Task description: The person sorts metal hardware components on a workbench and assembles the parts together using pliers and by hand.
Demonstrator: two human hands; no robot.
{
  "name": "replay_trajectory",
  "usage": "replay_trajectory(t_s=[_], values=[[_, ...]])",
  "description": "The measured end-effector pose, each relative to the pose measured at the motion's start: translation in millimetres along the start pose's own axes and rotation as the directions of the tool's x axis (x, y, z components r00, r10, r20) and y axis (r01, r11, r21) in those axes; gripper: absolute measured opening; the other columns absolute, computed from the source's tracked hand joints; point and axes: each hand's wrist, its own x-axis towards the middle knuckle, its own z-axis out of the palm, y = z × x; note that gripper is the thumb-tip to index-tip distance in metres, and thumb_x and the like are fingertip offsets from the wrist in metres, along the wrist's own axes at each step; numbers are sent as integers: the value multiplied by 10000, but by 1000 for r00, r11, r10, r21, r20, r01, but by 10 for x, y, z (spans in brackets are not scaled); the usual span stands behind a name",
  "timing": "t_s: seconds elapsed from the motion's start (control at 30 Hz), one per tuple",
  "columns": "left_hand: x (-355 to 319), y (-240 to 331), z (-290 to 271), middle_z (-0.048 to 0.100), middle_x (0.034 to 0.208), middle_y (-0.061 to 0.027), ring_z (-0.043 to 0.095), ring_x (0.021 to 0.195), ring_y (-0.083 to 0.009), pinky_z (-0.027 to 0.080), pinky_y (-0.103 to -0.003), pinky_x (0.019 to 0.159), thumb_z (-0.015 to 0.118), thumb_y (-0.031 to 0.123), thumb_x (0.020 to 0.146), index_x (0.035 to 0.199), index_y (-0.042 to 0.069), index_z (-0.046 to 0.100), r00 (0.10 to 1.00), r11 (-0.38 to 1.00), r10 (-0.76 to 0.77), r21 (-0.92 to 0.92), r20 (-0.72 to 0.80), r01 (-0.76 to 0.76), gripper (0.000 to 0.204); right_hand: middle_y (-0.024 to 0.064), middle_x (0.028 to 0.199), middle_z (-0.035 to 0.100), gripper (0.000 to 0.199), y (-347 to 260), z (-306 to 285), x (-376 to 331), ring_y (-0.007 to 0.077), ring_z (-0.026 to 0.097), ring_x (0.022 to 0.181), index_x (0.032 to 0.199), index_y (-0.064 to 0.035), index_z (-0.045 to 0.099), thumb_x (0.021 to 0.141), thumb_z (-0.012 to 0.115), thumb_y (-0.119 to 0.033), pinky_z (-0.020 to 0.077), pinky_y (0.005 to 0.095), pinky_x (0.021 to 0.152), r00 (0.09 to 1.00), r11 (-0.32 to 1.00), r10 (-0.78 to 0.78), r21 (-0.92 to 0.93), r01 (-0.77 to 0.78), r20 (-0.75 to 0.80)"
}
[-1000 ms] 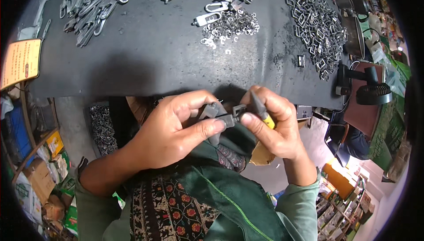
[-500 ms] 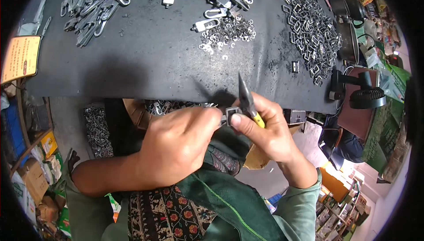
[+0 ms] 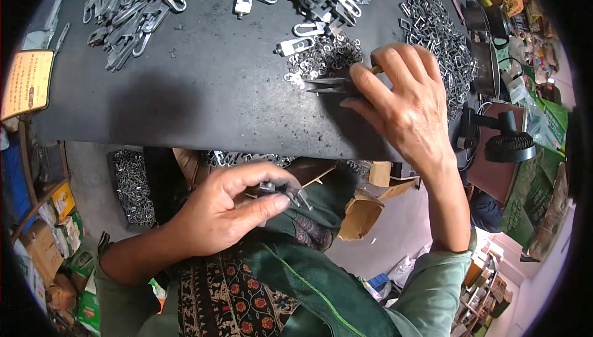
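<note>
My right hand (image 3: pixel 404 99) is closed round needle-nose pliers (image 3: pixel 333 85) over the table. Their dark jaws, slightly parted, point left at the near edge of a heap of small C-shaped metal clips (image 3: pixel 327 56). Whether the tips grip a clip is too small to tell. In front of the table edge, my left hand (image 3: pixel 225 207) is closed on a small metal fitting (image 3: pixel 299 193), pinched between thumb and fingers; motion blurs it and the fingers partly hide it.
Elongated looped metal fittings (image 3: pixel 133 12) lie heaped along the far side of the table (image 3: pixel 235 99). Small rectangular metal frames (image 3: pixel 441 43) are piled at the right, near a black fan (image 3: pixel 509 147). Below stand a bin of small metal parts (image 3: pixel 133 192) and a cardboard box (image 3: pixel 360 216).
My right hand has left the fitting and moved forward and right, turning the pliers' tips toward the clips. My left hand has drawn down and slightly left, keeping the fitting.
</note>
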Motion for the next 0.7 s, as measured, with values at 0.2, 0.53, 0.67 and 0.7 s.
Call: replay_trajectory(t_s=[0.2,0.53,0.67,0.7], values=[[-9,-41,-41,671,952,-60,592,891,-74,480,-253,798,644,71,920,1084,-25,646,989,982,144,128,-39,-138,190,30,890,499,299,90,-7,144,216,539,906,898,-146,568,707,732,-308,434,383,848,996,997,-77,1,77,40],[-32,94,-81,666,954,-68,604,900,-78,482,-237,806,656,68,914,1087,-58,634,980,971,175,183,-92,-156,215,23,835,495,320,123,-55,183,201,529,819,879,-126,567,687,746,-310,427,352,727,988,988,-147,49,144,53],[-1,159,-24,657,955,-34,595,903,-61,487,-232,806,648,79,927,1096,-34,634,983,985,-32,-172,-182,0,204,42,782,513,363,-8,-276,37,227,542,723,883,-92,588,658,765,-315,435,353,627,988,983,-114,157,97,103],[12,165,-15,657,955,-34,595,903,-61,487,-232,806,648,79,927,1096,-34,634,983,986,-36,-169,-181,5,204,23,749,483,331,-37,-315,17,202,524,691,844,-112,573,665,760,-318,414,336,595,992,971,-89,230,67,87]])
